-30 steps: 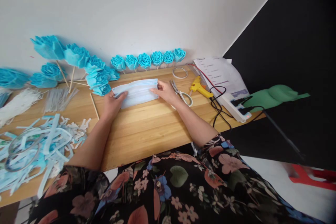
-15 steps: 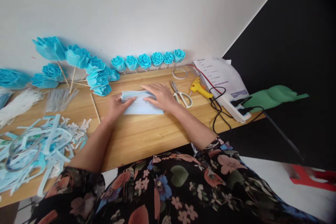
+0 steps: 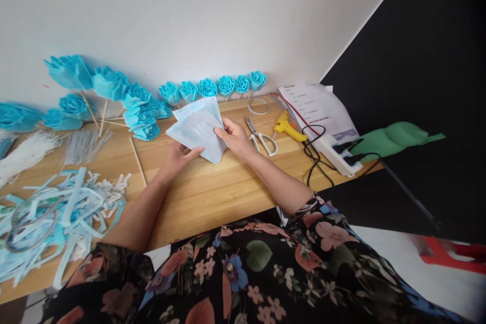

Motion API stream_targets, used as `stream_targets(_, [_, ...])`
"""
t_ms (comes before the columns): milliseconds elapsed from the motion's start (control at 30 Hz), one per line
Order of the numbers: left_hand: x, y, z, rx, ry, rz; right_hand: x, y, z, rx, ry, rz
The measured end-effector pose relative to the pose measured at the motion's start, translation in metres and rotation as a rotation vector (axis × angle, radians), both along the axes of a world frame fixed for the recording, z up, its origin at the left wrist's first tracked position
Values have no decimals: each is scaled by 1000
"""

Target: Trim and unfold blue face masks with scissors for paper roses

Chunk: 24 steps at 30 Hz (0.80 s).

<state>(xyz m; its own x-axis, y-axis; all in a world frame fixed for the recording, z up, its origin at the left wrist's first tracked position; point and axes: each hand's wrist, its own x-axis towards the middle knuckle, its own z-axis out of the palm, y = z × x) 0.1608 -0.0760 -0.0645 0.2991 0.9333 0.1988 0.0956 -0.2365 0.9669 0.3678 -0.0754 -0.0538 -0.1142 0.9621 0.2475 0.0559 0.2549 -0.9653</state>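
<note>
Several pale blue sheets (image 3: 199, 126), thin like face-mask fabric, are fanned apart and tilted above the wooden table. My right hand (image 3: 237, 136) pinches their right edge, thumb on the front face and fingers behind. At the lower left edge, my left hand (image 3: 180, 159) grips them with its thumb along the front; its other fingers are partly hidden behind. White-handled scissors (image 3: 261, 135) lie on the table just right of my right hand. A thin wooden stick (image 3: 138, 162) rests left of my left hand.
Blue fabric flowers on sticks (image 3: 207, 87) line the wall. Cut strips (image 3: 76, 202) are heaped at left, beside clear ties (image 3: 85, 147). To the right are a tape roll (image 3: 258, 107), yellow glue gun (image 3: 289, 126), papers (image 3: 315, 106), and a power strip (image 3: 341, 154) with black cables.
The stacked sheets have been lifted from the table, turned and fanned apart. My right hand has moved from their top to their right edge, and my left hand has shifted to the lower edge.
</note>
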Motion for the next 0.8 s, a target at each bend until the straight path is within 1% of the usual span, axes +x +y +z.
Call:
stream_targets(67, [0,-3,1,45,-4,107,-5,-2,-1,-55,111,47])
stream_targets(133, [-2,-3,2,132,-43,210,-8,-5,0,-60,186,84])
stream_targets(200, [-4,-3,3,226,-82,279,-9,-7,2,-28,192,107])
stream_targets(233, [-5,-3,4,262,-87,291,-10,-8,3,-10,176,110])
stream_targets(300, [-6,-1,5,294,-69,276,-10,-7,2,5,135,115])
stream_targets(367, [-6,1,4,274,-28,232,-10,-4,-2,-5,109,129])
stream_targets(433, [-6,5,1,244,7,192,-10,-2,-6,-16,82,152])
stream_targets(500, [-6,8,-3,255,28,180,-10,-2,-8,-5,29,157])
stream_targets(633, [-5,11,-9,340,48,209,-8,-7,-6,74,-202,97])
stream_targets(700, [-4,9,-8,373,71,225,-8,-9,-4,143,-331,65])
stream_targets(800, [-4,4,-3,403,113,225,-8,-10,-3,231,-466,44])
